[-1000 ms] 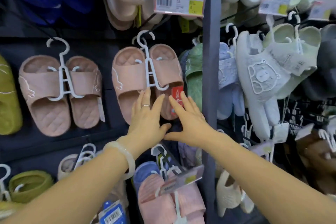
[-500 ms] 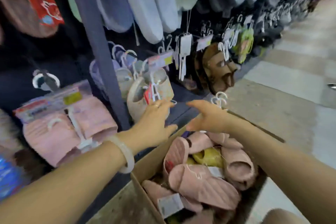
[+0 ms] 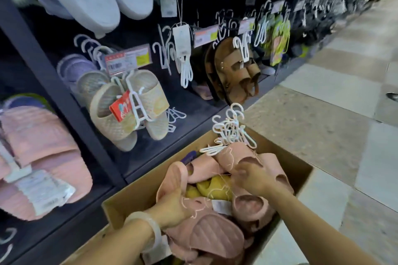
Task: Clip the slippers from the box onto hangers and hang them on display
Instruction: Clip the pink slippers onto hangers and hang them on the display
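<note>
An open cardboard box (image 3: pixel 137 194) on the floor holds several pink slippers (image 3: pixel 217 234) and a yellow one (image 3: pixel 212 188). A bunch of white plastic hangers (image 3: pixel 231 132) lies at the box's far corner. My left hand (image 3: pixel 172 206) is down in the box, fingers curled around the edge of an upright pink slipper (image 3: pixel 172 178). My right hand (image 3: pixel 252 176) reaches in from the right and closes on another pink slipper (image 3: pixel 243 157) near the top of the pile.
The dark display rack (image 3: pixel 64 97) runs along the left with hung pairs: beige slippers (image 3: pixel 129 109), pink ones (image 3: pixel 43 157), brown sandals (image 3: pixel 234 71). Empty white hangers (image 3: pixel 185 69) dangle from pegs. Tiled floor (image 3: pixel 323 127) stretches to the right.
The view swung from the hung pink pair on the rack down to the box. Both hands left the rack and dropped into the box onto pink slippers.
</note>
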`<act>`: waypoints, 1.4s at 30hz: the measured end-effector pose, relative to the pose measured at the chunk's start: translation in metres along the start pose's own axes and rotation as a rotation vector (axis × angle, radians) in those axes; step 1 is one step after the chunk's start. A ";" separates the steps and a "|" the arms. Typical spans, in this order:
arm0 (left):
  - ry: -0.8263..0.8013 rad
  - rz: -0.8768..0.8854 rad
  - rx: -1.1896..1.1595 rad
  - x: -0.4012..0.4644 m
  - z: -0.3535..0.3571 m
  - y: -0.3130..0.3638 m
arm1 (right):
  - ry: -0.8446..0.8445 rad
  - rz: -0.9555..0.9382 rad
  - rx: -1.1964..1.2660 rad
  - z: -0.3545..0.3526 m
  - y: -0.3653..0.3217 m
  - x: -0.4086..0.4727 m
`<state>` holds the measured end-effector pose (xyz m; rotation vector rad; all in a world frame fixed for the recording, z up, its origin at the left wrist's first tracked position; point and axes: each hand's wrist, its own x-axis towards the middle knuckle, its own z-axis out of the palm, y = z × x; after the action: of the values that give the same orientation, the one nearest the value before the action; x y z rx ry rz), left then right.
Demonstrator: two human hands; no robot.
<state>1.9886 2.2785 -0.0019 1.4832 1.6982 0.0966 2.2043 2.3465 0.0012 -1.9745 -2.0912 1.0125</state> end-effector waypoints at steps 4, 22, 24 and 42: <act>0.076 0.004 0.029 0.011 0.001 0.024 | 0.031 -0.031 0.068 -0.010 0.005 0.020; 0.186 -0.072 -0.230 0.095 0.000 -0.008 | 0.064 -0.158 -0.650 0.061 -0.030 0.138; 0.228 -0.048 -0.243 0.098 -0.001 -0.012 | 0.099 -0.161 -0.735 0.064 -0.025 0.145; 0.235 -0.074 -1.279 0.080 -0.031 -0.005 | 0.056 -0.253 0.856 0.040 -0.011 0.056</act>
<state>1.9712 2.3582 -0.0277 0.4361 1.3448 1.1171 2.1666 2.3823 -0.0446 -1.2561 -1.4333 1.4359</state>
